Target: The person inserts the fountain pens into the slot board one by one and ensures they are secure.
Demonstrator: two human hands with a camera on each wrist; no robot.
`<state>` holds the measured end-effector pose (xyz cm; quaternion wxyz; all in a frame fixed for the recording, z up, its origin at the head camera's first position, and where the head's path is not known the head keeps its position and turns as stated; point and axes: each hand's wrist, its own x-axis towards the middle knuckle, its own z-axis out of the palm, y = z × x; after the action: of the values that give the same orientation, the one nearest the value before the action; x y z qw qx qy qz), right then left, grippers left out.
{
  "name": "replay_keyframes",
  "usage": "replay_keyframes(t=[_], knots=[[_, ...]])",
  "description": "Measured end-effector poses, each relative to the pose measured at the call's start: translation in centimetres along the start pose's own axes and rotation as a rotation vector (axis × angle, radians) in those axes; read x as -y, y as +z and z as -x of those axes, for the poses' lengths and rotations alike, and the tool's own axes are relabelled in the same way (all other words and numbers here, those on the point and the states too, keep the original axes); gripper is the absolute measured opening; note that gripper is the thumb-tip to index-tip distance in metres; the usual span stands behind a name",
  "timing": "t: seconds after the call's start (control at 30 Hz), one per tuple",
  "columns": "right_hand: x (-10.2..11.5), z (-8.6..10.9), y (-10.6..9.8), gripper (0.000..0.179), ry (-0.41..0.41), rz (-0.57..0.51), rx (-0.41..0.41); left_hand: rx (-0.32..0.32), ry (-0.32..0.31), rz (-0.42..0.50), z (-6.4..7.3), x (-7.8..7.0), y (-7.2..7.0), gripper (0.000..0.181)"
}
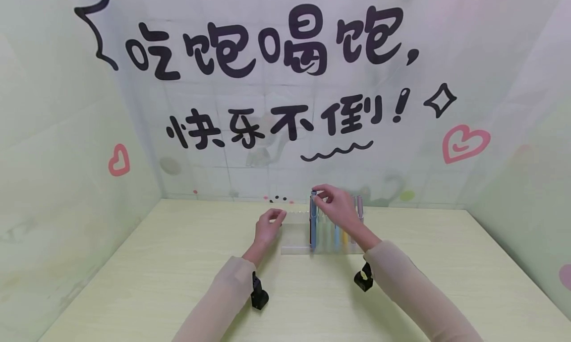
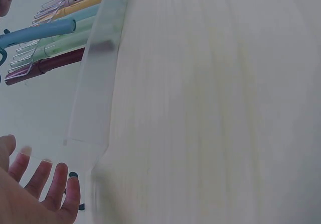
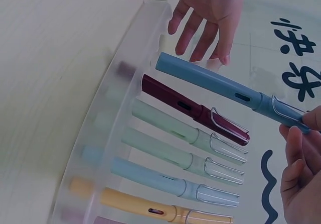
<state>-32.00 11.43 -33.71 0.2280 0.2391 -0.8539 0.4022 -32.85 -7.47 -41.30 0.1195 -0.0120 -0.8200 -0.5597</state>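
Note:
My right hand (image 1: 337, 205) pinches a blue fountain pen (image 3: 208, 81) near its clipped cap end. The pen stands upright in the head view, in front of a clear acrylic pen stand (image 1: 296, 250). In the stand is a row of pens: a dark maroon pen (image 3: 193, 108), two pale green ones, a light blue pen (image 3: 150, 175), a yellow pen (image 3: 138, 203) and purplish ones at the far right. My left hand (image 1: 267, 228) is at the stand's upper left corner, its fingers fairly straight and spread in the left wrist view.
The stand rests on a pale wood-grain table (image 1: 214, 292), close to the back wall. A printed backdrop (image 1: 285, 173) with black lettering and pink hearts rises behind and along both sides. Black wrist cameras (image 1: 259, 295) hang below the sleeves.

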Motion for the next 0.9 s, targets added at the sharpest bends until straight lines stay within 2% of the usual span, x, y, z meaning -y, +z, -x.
replay_keyframes(t=[0.33, 0.57, 0.9], knots=[[0.5, -0.4, 0.6, 0.020, -0.020, -0.008, -0.052, -0.011, 0.023, -0.008, 0.1, -0.1, -0.1, 0.026], [0.3, -0.2, 1.5, 0.020, -0.042, -0.049, -0.074, -0.008, 0.015, -0.007, 0.1, -0.2, -0.1, 0.026], [-0.4, 0.3, 2.5, 0.019, -0.040, 0.024, -0.120, -0.008, -0.006, -0.015, 0.1, -0.1, 0.0, 0.028]])
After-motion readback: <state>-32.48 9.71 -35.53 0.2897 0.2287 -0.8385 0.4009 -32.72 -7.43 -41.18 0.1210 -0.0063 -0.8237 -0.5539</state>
